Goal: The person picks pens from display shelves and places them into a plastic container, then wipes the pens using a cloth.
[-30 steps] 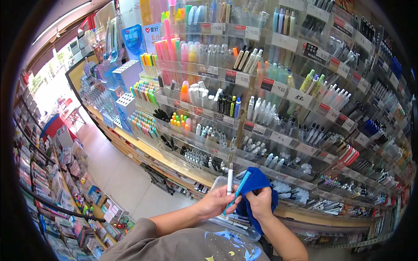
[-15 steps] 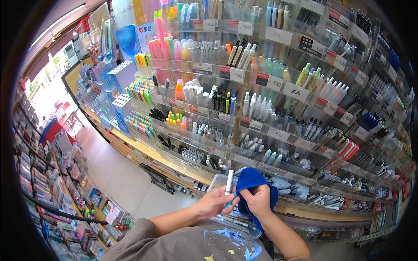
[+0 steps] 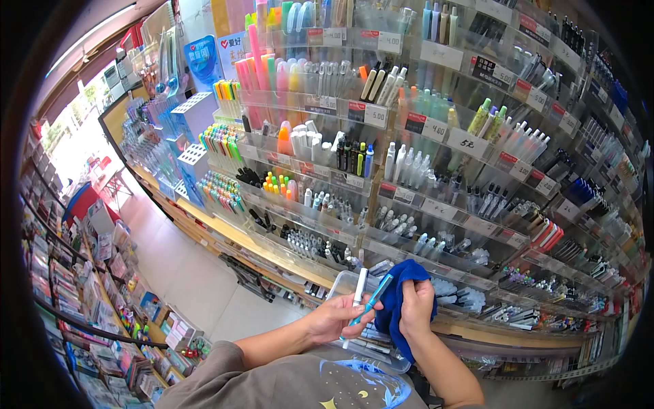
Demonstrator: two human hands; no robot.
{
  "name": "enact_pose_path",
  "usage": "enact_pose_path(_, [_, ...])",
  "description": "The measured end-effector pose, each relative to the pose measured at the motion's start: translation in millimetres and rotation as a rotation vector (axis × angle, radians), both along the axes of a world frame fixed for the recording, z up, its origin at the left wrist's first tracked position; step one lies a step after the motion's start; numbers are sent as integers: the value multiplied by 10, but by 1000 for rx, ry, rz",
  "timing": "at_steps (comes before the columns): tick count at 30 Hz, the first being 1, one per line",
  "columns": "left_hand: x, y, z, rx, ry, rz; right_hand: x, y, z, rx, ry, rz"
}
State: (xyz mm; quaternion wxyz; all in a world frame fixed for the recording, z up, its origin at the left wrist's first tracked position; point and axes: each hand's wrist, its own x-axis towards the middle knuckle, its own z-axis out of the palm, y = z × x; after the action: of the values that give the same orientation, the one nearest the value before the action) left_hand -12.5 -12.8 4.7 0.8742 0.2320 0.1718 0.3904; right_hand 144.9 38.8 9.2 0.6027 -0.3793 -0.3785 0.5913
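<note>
My left hand (image 3: 338,317) is closed around two pens, a white pen (image 3: 360,286) and a blue pen (image 3: 377,293), both tilted upward and crossing near the fingers. Pinched in my right hand (image 3: 415,310) is a bunched blue cloth (image 3: 394,303), which hangs down just right of the blue pen. Below both hands stands a clear plastic bin (image 3: 342,281) with several pens lying in it, partly covered by my hands and the cloth.
A tall rack of clear tiers (image 3: 286,161) packed with pens and price tags rises in front. A wooden ledge (image 3: 272,254) runs along its base. Shelves of packaged goods (image 3: 102,300) line the left, beyond a tiled aisle (image 3: 177,273).
The cloth, wrapped over the blue pen earlier, has come off it to the right with my right hand. More of the blue pen now shows. My left hand stays nearly in place.
</note>
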Motion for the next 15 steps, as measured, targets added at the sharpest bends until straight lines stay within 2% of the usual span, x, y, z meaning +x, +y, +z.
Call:
enact_pose_path(1, [-3, 5, -20, 4, -9, 0, -3, -9, 8, -2, 4, 17])
enact_pose_path(4, [-3, 3, -84, 13, -22, 19, 9, -72, 38, 143, -141, 275])
enact_pose_path(5, [-2, 1, -95, 16, -23, 27, -47, -82, 18, 286, -221, 210])
enact_pose_path(7, [13, 2, -75, 12, -12, 18, -5, -73, 1, 181, -284, 203])
enact_pose_path(10, [41, -13, -23, -12, 22, 5, 33, -67, -9, 83, -237, 203])
enact_pose_path(15, [74, -18, 9, -43, 36, 38, 40, -82, -1, 65, -211, 265])
